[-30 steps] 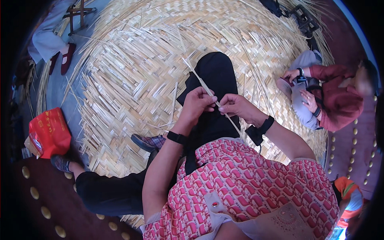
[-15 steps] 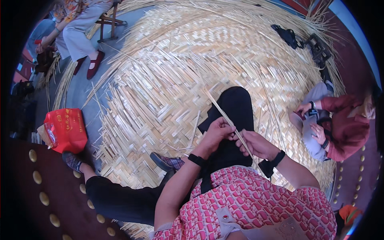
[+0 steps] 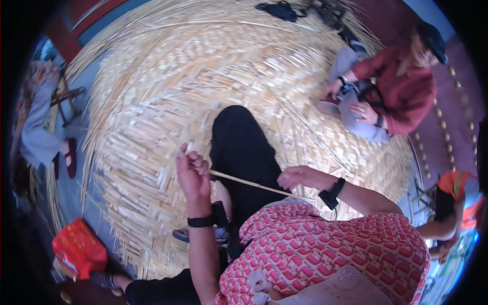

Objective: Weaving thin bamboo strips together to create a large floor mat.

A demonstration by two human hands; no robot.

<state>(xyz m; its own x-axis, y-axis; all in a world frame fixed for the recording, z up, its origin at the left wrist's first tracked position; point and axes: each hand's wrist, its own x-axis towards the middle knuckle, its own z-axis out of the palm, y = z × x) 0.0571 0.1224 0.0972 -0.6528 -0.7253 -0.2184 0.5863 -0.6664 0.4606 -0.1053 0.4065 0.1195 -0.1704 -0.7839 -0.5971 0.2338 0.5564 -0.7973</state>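
Note:
A thin pale reed strip (image 3: 249, 182) slants across in front of my black trouser leg, its right end near my patterned shirt. My left hand (image 3: 193, 175) has its fingers curled round the strip's left end, out over the woven mat (image 3: 152, 117). Just above the strip's right part is my right hand (image 3: 307, 178), slightly blurred, with fingers bent in. The strip passes below its fingertips. Whether anything lies inside those fingers is hidden. Both wrists wear black bands.
A person in a dark red shirt (image 3: 406, 86) sits on the mat's right edge. At the left are another person's pale trousers (image 3: 38, 122) and a red bag (image 3: 80, 246). Loose strips fringe the mat. A person in orange (image 3: 457, 188) is at the right.
My hands were together on the strip and are now apart: the left has moved out leftward with one end, the right is above the strip. The view has turned toward the right.

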